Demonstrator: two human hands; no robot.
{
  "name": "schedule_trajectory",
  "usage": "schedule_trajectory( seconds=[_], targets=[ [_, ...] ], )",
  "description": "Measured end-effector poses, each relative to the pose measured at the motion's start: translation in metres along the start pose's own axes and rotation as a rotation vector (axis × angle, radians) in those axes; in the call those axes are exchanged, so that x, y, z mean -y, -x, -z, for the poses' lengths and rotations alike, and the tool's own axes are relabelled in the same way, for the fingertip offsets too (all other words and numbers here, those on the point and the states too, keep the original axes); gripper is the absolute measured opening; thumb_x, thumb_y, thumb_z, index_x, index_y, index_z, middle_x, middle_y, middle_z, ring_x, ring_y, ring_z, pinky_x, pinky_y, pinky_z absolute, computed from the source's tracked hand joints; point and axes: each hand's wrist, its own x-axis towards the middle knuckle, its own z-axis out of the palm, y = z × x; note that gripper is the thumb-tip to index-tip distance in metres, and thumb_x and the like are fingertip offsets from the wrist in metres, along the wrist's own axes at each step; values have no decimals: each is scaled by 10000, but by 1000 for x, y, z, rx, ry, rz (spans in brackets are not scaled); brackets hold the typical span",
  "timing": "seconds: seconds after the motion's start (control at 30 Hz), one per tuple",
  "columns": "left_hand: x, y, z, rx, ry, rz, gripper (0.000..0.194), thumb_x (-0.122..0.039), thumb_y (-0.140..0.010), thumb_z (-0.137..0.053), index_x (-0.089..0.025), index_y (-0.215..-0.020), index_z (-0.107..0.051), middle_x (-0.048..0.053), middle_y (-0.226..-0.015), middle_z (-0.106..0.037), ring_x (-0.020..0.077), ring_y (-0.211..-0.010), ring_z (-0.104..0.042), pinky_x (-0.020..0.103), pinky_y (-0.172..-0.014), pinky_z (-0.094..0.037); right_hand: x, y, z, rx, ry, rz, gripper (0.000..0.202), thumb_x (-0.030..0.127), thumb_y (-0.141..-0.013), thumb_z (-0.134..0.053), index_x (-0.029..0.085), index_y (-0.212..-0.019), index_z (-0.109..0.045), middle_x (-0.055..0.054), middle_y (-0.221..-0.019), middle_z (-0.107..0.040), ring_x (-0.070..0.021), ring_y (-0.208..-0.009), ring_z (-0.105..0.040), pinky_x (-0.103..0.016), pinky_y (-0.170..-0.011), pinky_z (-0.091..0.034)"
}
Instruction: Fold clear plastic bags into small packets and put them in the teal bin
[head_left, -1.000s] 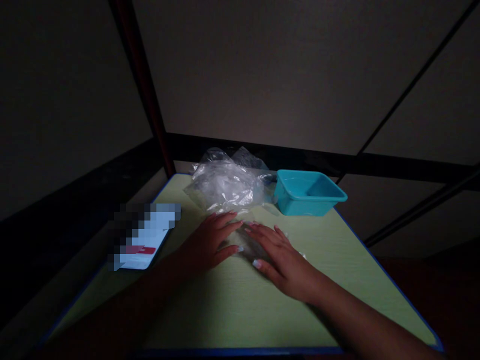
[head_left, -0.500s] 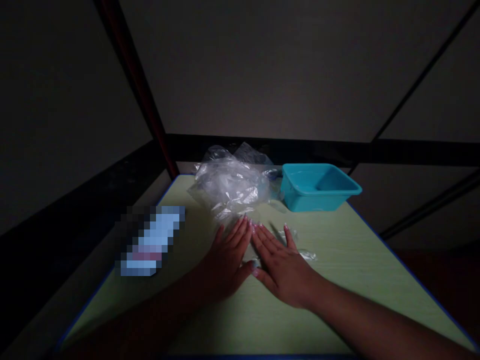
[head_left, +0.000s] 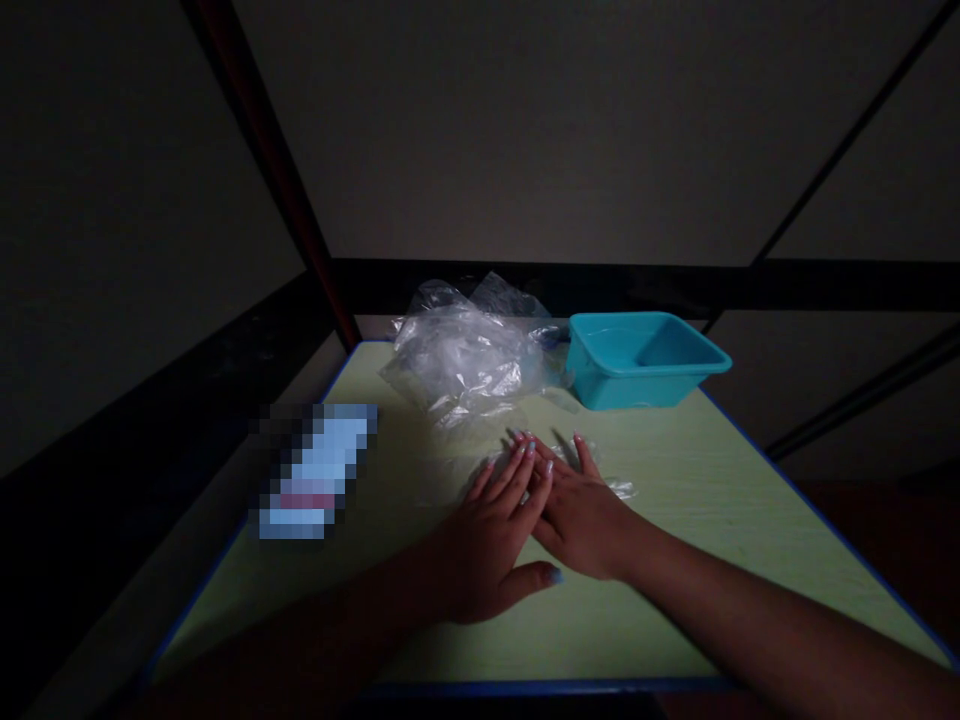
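Observation:
A thin, clear plastic bag (head_left: 450,478) lies spread on the pale green table, its crinkled edge showing on both sides of my hands. My left hand (head_left: 487,545) is open and palm down, thumb pointing right, its fingertips overlapping the fingers of my right hand. Flat on the plastic, my right hand (head_left: 589,520) is also open, with its little finger stretched apart. Neither hand grips anything. Just beyond them sits a loose, crumpled pile of clear plastic bags (head_left: 472,360).
A turquoise plastic basin (head_left: 637,390) stands at the table's back right, beside the bag pile. On the left lies a blurred-out bright object (head_left: 322,460). The table (head_left: 735,490) has a blue edge, and walls rise behind it and on the left.
My left hand has slid right, from beside my right hand to partly over its fingers. More of the flat plastic shows at left. The view has tilted slightly.

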Motion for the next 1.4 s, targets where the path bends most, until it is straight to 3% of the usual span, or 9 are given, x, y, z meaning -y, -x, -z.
schedule_trajectory(
  seconds=[0.27, 0.53, 0.83, 1.17, 1.4],
  targets=[
    [-2, -4, -8, -84, -152, 293, 841, -645, -924, -310, -47, -1507, -209, 236, -1558, -143, 363, -1450, -104, 553, -1140, -206, -1, -2, 2, 52, 31, -31, 645, 379, -968, -388, 105, -1517, -191, -145, -1563, -114, -309, -1449, -161, -678, -1107, -19],
    [-5, -4, -14, -96, -253, 458, 807, -646, -891, -410, -154, -1512, -256, 179, -1572, -128, 444, -1433, -71, 694, -1076, -159, 0, -3, 2, 94, 5, -62, 656, 429, -974, -360, 102, -1517, -191, -144, -1565, -93, -287, -1461, -118, -661, -1104, 51],
    [-11, -2, -7, -49, -219, 512, 725, -606, -897, -442, -258, -1508, -263, 134, -1586, -91, 457, -1429, -17, 714, -1061, -122, -4, 4, 10, 104, -15, -243, 798, 569, -945, -316, 89, -1530, -68, -148, -1574, -34, -286, -1467, -37, -645, -1113, 24],
    [-8, -3, -6, -52, -199, 540, 693, -610, -899, -432, -318, -1501, -252, 143, -1583, -79, 460, -1424, 3, 724, -1044, -111, -38, 33, 7, 56, 51, -458, 760, 559, -959, -218, 76, -1530, -82, -122, -1580, -64, -251, -1468, -67, -578, -1145, -75],
    [15, -3, 1, -190, -306, 460, 615, -489, -956, -399, -233, -1502, -282, 141, -1575, -137, 314, -1466, -75, 634, -1113, -115, -30, 35, 11, -42, 95, -421, 707, 486, -971, -243, 104, -1536, -58, -128, -1581, -13, -272, -1467, -32, -633, -1120, -11]
  ],
)
